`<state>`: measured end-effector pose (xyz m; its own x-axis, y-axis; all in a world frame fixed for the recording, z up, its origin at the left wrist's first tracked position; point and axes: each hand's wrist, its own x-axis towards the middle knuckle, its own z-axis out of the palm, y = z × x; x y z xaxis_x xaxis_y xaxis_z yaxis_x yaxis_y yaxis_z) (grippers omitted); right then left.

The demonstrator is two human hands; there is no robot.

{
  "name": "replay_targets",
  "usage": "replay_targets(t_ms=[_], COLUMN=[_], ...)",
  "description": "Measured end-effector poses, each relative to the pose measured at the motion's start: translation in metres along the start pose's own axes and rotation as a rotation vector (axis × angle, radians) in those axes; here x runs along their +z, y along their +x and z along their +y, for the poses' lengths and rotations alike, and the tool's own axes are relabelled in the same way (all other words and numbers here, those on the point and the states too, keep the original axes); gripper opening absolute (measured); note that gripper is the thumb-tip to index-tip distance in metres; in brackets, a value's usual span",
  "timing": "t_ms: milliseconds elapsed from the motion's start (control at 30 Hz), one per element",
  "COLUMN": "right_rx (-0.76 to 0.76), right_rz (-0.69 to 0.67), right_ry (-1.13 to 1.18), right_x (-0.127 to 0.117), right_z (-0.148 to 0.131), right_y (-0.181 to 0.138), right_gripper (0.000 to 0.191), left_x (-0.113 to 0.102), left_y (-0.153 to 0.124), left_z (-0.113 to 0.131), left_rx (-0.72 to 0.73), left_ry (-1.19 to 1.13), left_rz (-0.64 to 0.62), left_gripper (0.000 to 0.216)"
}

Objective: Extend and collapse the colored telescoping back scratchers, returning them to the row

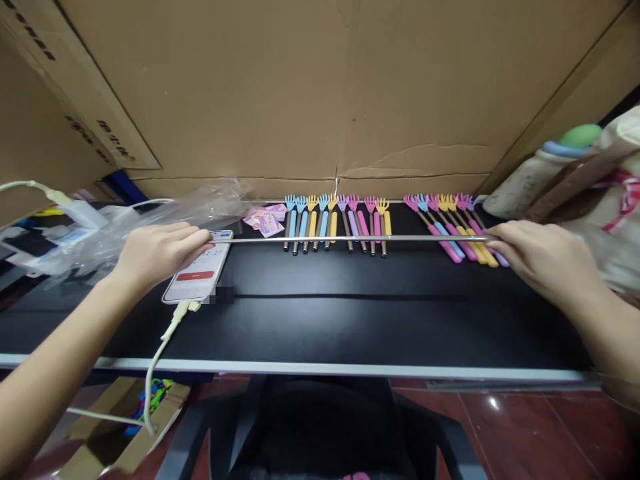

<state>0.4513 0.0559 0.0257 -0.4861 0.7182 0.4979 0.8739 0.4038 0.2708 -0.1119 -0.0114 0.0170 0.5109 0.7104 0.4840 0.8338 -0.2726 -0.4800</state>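
A long thin metal rod [320,239] stretches level across the desk, thicker towards the right, both ends hidden in my hands. My left hand [165,250] is closed around its left end, above a phone [197,273]. At the other end, my right hand [543,257] grips the rod beside a group of back scratchers [460,230] with pink, blue, yellow and purple handles. Behind the rod, several hand-shaped scratcher heads on metal stems [295,223] lie in a row, with coloured handles [334,223] among them.
Small pink printed cards [267,220] and clear plastic bags [200,203] lie at the back left. A cable [173,327] runs from the phone over the desk edge. Cardboard walls [320,87] enclose the back. At right stand a bottle [530,177] and a cloth bag [620,220].
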Motion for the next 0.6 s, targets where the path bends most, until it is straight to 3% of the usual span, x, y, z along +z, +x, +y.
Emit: replay_targets(t_ms=[133, 233, 300, 400, 600], right_rx=[-0.154, -0.274, -0.267, -0.228, -0.257], right_rz=[0.047, 0.062, 0.101, 0.102, 0.028], right_ry=[0.027, 0.061, 0.061, 0.065, 0.238], right_x=[-0.010, -0.016, -0.018, -0.019, -0.011], right_z=[-0.073, -0.141, -0.168, -0.178, -0.160], right_y=[0.018, 0.031, 0.036, 0.038, 0.046], right_gripper=[0.057, 0.046, 0.043, 0.039, 0.028], left_x=[-0.019, -0.035, -0.041, -0.037, -0.025], left_y=[0.036, 0.070, 0.086, 0.095, 0.091], left_z=[0.053, 0.105, 0.128, 0.139, 0.130], left_rx=[0.180, 0.273, 0.286, 0.249, 0.235], left_ry=[-0.056, -0.089, -0.110, -0.189, -0.301], left_rz=[0.194, 0.272, 0.288, 0.253, 0.157], left_gripper=[0.034, 0.035, 0.035, 0.033, 0.028])
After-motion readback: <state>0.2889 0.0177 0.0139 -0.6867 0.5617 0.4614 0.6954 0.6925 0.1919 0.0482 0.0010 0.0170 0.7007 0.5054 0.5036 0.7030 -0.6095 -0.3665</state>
